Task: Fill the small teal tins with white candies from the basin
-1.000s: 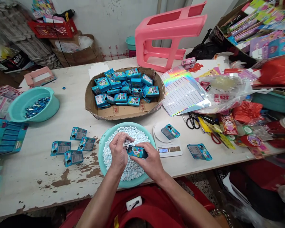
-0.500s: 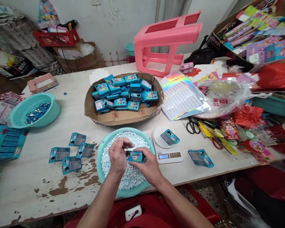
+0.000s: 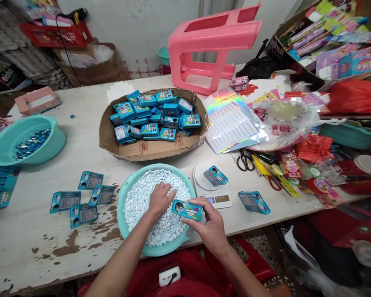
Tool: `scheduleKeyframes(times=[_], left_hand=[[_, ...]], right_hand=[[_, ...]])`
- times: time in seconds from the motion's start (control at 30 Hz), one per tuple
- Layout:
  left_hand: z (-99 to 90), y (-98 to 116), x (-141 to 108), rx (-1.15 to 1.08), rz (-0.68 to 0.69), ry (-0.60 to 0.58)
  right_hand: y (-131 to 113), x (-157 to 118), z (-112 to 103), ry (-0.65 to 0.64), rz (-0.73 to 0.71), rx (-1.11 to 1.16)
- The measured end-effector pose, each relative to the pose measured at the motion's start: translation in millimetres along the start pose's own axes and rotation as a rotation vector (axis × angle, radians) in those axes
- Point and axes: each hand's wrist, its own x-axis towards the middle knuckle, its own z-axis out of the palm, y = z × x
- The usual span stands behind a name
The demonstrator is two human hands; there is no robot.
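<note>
My right hand (image 3: 210,225) grips a small blue candy box (image 3: 188,210) between thumb and fingers, its label and round window facing up. The box is tilted above the right side of a turquoise basin (image 3: 123,225). Small pale blue and white candies (image 3: 142,206) fill this basin. Among them lies my left hand (image 3: 160,200), fingers loosely apart and their tips touching the candies; whether any candy is under them is hidden. Right of the basin, a kitchen scale (image 3: 221,200) carries another blue box (image 3: 215,176) on its round plate.
Several blue boxes (image 3: 86,215) lie left of the basin, and one box (image 3: 254,202) lies right of the scale. Behind is a cardboard tray (image 3: 145,153) of blue boxes. A basin (image 3: 54,144) with shiny blue wrapped pieces, a pink stool (image 3: 188,41) and scissors (image 3: 245,160) surround the workspace.
My left hand has moved from beside the box down onto the candies. My right hand has shifted right with the box, turning its label upward. The view has shifted slightly.
</note>
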Motion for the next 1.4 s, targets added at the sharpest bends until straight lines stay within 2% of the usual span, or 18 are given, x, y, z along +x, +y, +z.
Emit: scheduleKeyframes(times=[0.07,0.13,0.2,0.27,0.33,0.4,0.5,0.6,0.67,0.83,1.4], left_hand=[[-5.2,-5,-6,-0.137,-0.093,0.068],[-14.9,-5,-10,-0.374,-0.26,0.142],[-29.7,4,-13,-0.706,-0.446,0.176],[-48.6,22,-16,-1.062,-0.558,0.182],[-67.9,43,-18,-1.336,-0.539,0.202],[-82.8,60,-20,-1.453,-0.435,0.235],[-91.8,72,-22,-1.429,-0.34,0.318],[-90.3,70,-22,-1.39,-0.351,0.432],[-88.3,69,-20,-1.387,-0.368,0.459],[-88.5,75,-19,-1.39,-0.412,0.436],[-93.5,88,-14,-1.292,-0.33,0.431]], right_hand=[[1,1,1,0.006,0.022,-0.014],[3,1,2,0.011,0.035,-0.035],[5,2,6,0.006,0.03,-0.065],[6,4,12,-0.01,0.007,-0.096],[6,6,21,-0.033,-0.027,-0.124],[5,9,32,-0.059,-0.066,-0.152],[0,11,45,-0.101,-0.113,-0.188],[-7,13,50,-0.129,-0.138,-0.21],[-10,13,49,-0.131,-0.139,-0.23],[-11,16,46,-0.152,-0.137,-0.3],[-13,18,45,-0.101,-0.158,-0.27]])
